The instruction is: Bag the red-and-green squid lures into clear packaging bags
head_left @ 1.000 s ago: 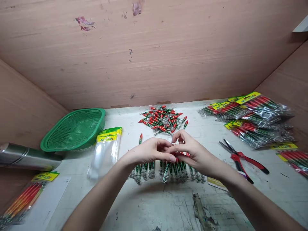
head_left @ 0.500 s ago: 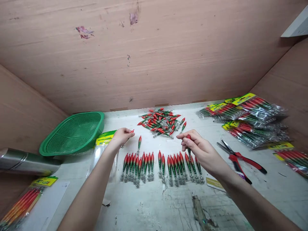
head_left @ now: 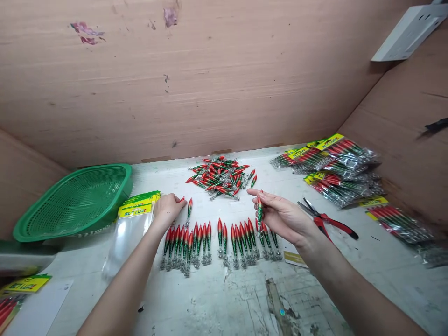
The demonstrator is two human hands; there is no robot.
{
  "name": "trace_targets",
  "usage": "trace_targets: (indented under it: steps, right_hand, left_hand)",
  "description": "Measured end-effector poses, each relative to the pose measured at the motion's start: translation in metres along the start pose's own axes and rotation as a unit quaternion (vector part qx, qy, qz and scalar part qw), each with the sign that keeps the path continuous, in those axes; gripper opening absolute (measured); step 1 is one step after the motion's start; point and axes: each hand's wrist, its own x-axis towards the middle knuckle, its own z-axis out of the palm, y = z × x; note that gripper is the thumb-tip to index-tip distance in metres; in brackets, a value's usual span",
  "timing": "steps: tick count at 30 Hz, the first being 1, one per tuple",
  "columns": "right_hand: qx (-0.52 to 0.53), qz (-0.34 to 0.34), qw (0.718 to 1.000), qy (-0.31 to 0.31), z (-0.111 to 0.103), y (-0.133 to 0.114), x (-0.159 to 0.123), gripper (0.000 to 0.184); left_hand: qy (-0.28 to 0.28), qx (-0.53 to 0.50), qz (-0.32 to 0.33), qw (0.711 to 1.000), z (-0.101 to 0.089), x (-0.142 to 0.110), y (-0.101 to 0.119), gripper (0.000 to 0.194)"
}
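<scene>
On the worktop (head_left: 196,303), a row of lures (head_left: 220,233) is laid out, hooks nearest. Beyond, one upright lure (head_left: 259,211) is pinched in the right hand's grip (head_left: 282,214); a partly hidden red-tipped lure (head_left: 182,199) is pinched by the left hand (head_left: 167,207). Farther back, a pile of lures (head_left: 223,179) is heaped.

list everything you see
piled lures: many, red-green, back
lined-up lures: about twenty, red-green, centre
lone lure: one, red-green, just behind these
bag stack: one, transparent-yellow, left
basket: one, green, left
cylinder: one, silver, left
packet: one, red-yellow, lower left
sheet: one, white, lower left
lure packets: several, red-green, right
pliers: one, red-black, right
card: one, white-gold, near pliers
box: one, white, upper right
walls: three, pinkish, around
tabletop: one, white, below
left hand: one, bare, pinching red-tipped lure
right hand: one, bare, holding red-green lure
</scene>
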Motion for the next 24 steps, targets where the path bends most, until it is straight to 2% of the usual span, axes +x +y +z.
trace_targets:
  steps: [3,7,10,13,15,18,24]
  right_hand:
    - [-0.057,-0.024,0.998,0.016,-0.008,0.003,0.009,0.035]
    - [-0.192,-0.057,0.975,0.101,-0.04,0.013,0.046,0.04]
    - [-0.331,-0.045,0.929,0.16,-0.066,0.022,0.074,0.032]
    - [-0.464,-0.025,0.868,0.177,-0.082,0.03,0.086,0.025]
    - [-0.538,-0.027,0.826,0.168,-0.085,0.031,0.087,0.025]
    - [-0.625,-0.071,0.767,0.128,-0.081,0.026,0.089,0.026]
    - [-0.724,-0.166,0.67,0.003,-0.068,0.006,0.111,0.022]
  left_hand:
    - [0.071,0.01,0.062,0.996,-0.001,-0.007,0.015,0.02]
    - [0.113,-0.014,0.2,0.973,0.0,-0.016,0.053,0.021]
    - [0.104,-0.024,0.304,0.947,0.004,-0.021,0.084,0.02]
    - [0.073,-0.009,0.397,0.915,0.009,-0.023,0.106,0.014]
    - [0.06,0.01,0.432,0.9,0.013,-0.023,0.111,0.016]
    - [0.056,0.035,0.446,0.893,0.017,-0.018,0.109,0.02]
    - [0.034,0.033,0.461,0.886,0.015,-0.009,0.1,0.015]
